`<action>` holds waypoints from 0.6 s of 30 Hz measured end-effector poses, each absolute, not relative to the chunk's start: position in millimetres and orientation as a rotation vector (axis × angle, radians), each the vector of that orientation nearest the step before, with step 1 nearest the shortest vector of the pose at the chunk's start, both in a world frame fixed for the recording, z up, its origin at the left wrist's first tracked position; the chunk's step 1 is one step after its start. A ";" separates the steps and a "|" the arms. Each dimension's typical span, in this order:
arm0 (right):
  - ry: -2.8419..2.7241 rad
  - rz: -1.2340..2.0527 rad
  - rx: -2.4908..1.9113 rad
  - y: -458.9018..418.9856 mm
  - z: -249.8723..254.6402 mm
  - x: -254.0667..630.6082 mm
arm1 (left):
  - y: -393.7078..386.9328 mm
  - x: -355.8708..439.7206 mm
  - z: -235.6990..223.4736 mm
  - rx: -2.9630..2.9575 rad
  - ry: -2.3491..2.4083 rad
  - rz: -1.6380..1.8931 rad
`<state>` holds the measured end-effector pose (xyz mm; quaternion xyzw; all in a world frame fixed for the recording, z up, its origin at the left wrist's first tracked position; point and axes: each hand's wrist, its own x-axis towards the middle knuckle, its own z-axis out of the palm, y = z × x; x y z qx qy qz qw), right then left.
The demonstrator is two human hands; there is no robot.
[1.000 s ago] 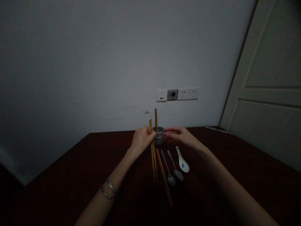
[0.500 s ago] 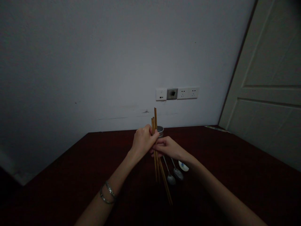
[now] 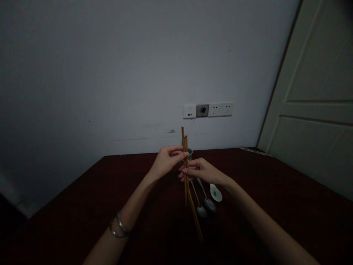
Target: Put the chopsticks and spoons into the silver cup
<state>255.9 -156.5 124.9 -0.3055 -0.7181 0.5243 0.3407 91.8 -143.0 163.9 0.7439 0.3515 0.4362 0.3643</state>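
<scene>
A pair of wooden chopsticks (image 3: 186, 191) stands nearly upright between my hands. My left hand (image 3: 169, 159) pinches it near the top, and my right hand (image 3: 201, 170) grips it lower down with thumb and fingers. Behind my fingers is a silver metal holder (image 3: 190, 154), mostly hidden, with another pair of chopsticks (image 3: 182, 131) rising at its place. A further pair of chopsticks (image 3: 196, 220) lies on the dark red table below my right hand. Beside it lie two metal spoons, one long-handled spoon (image 3: 201, 211) and one larger spoon (image 3: 210, 204).
A white soup spoon (image 3: 216, 193) with a blue mark lies right of the metal spoons, its handle behind my right hand. The table (image 3: 132, 167) meets a pale wall with sockets (image 3: 220, 109). A light door (image 3: 314, 110) stands at the right.
My right hand has come from beside the holder down onto the chopsticks in my left hand. Those chopsticks have shifted right and become more upright, now in front of the holder.
</scene>
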 end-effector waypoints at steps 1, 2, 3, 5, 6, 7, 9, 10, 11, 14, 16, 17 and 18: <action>-1.880 1.365 -0.791 -156.3 124.5 256.2 | -142.3 91.0 163.7 1.868 0.887 1.105; -1.891 1.370 -0.785 -156.2 123.9 256.3 | -142.0 90.3 163.5 1.830 0.878 1.096; -1.900 1.377 -0.780 -156.1 123.3 256.1 | -141.9 89.8 163.5 1.799 0.871 1.089; -1.912 1.395 -0.769 -156.0 122.0 255.4 | -142.8 89.1 164.0 1.760 0.856 1.074; -1.914 1.404 -0.765 -156.1 121.6 255.1 | -143.7 88.9 164.5 1.751 0.848 1.064; -1.914 1.411 -0.763 -156.2 121.3 254.8 | -144.7 88.9 165.3 1.746 0.843 1.057; -1.914 1.423 -0.764 -156.3 120.8 254.4 | -147.0 89.1 166.9 1.745 0.838 1.049; -1.914 1.430 -0.766 -156.4 120.6 254.1 | -148.1 89.3 167.7 1.748 0.840 1.048; -1.916 1.437 -0.768 -156.4 120.4 253.8 | -148.9 89.4 168.3 1.754 0.847 1.049; -1.917 1.447 -0.771 -156.3 120.0 253.0 | -149.4 89.1 168.8 1.782 0.872 1.045; -1.915 1.418 -0.784 -156.3 121.8 254.3 | -148.1 88.0 168.4 1.797 0.885 1.051; -1.914 1.389 -0.796 -156.5 123.9 256.1 | -147.2 87.2 168.2 1.803 0.888 1.061; -1.906 1.346 -0.815 -157.0 127.0 258.7 | -146.4 86.4 168.1 1.808 0.889 1.073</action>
